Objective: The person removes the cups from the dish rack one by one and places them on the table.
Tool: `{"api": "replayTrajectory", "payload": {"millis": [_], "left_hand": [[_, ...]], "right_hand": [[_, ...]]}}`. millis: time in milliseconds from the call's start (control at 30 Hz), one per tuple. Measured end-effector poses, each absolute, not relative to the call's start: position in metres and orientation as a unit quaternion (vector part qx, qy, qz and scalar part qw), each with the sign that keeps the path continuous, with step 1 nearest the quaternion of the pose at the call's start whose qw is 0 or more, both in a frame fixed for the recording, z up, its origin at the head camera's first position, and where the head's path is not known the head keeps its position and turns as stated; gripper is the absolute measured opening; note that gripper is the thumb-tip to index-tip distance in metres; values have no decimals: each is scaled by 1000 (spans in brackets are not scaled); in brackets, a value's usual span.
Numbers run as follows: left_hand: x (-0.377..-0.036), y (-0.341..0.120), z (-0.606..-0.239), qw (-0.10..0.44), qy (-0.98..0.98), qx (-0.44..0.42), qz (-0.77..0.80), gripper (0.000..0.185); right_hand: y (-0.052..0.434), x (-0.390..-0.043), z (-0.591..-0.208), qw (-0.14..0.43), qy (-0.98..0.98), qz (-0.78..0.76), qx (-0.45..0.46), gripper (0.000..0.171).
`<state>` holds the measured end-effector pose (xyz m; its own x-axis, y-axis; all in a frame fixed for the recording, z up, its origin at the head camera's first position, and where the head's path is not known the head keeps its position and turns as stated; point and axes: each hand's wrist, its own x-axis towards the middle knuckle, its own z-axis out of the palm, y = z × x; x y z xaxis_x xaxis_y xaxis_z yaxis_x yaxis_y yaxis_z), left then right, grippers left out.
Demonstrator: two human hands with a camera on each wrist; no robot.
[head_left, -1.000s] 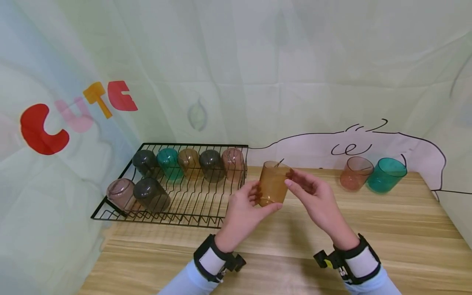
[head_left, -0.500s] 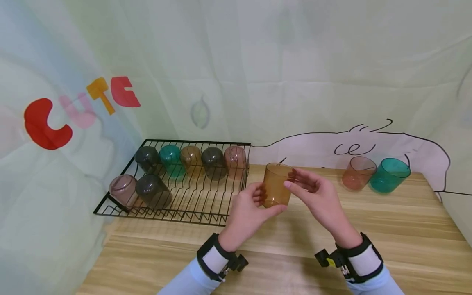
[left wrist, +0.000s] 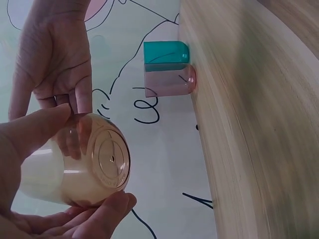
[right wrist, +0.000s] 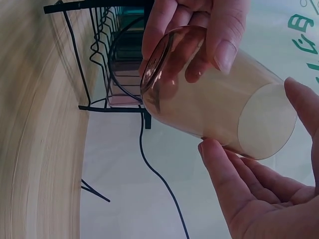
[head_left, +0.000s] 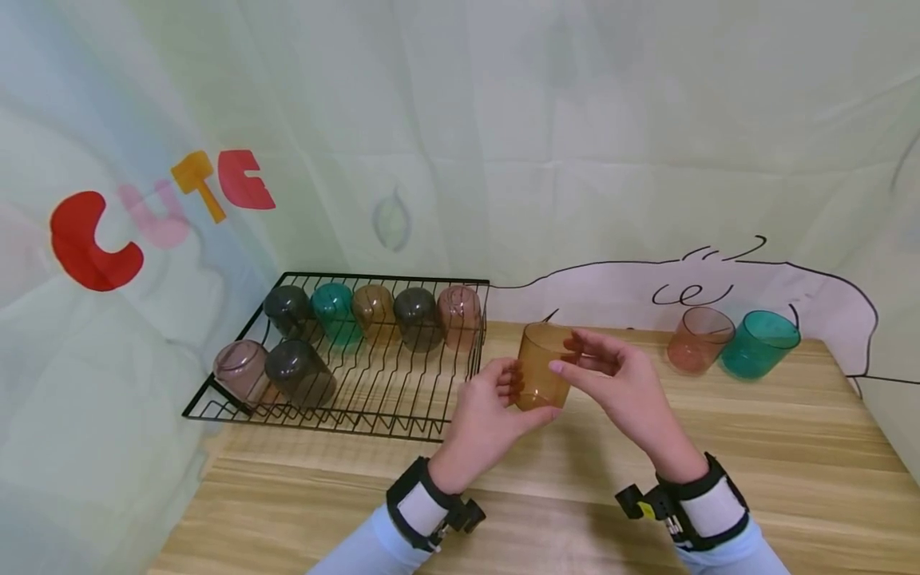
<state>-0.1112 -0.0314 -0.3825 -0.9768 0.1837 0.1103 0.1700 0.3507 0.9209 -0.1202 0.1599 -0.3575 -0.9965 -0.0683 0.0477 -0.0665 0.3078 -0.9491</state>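
Observation:
Both hands hold a clear amber cup [head_left: 541, 374] over the middle of the table, its mouth facing up. My left hand [head_left: 483, 419] grips the lower part, thumb across the front near the base and fingers round the left side. Higher up, my right hand [head_left: 624, 393] pinches the right side near the rim, thumb in front and fingers behind. In the left wrist view the round base of the cup [left wrist: 110, 160] faces the camera. The right wrist view shows the left thumb [right wrist: 227, 50] on the cup's wall close to the base.
At left stands a black wire rack [head_left: 402, 419] holding several upside-down cups, including a teal cup [head_left: 334, 307] and a grey cup [head_left: 298, 375]. A pink cup [head_left: 693, 351] and another teal cup [head_left: 755, 351] stand upright at back right. A printed curtain [head_left: 611, 160] hangs behind.
The amber cup and both hands have shifted slightly right and down in the head view, which itself has moved a little. Both hands keep their hold on the cup.

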Motion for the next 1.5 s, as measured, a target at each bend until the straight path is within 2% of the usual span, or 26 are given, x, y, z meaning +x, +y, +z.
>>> {"api": "replayTrajectory", "payload": {"millis": [367,733,867,1000,1233,1500], "left_hand": [[-111,-33,-381,7,829,122,546,73],[-113,-37,-373,-21,848,159,505,74],[-114,-42,-370,-18,858,147,491,77],[-117,-48,-367,-25,867,132,480,79],[-121,-61,-360,-60,876,106,466,67],[-123,-73,-359,-72,884,78,456,60]], "right_hand": [[161,-121,-359,-2,819,-571,-53,65],[164,-119,-354,-56,817,-570,-62,58],[167,-120,-354,-77,809,-579,-65,57],[175,-124,-356,-98,809,-577,-59,60],[197,-136,-371,-134,830,-540,-29,69],[217,-152,-395,-155,850,-502,21,77]]}}
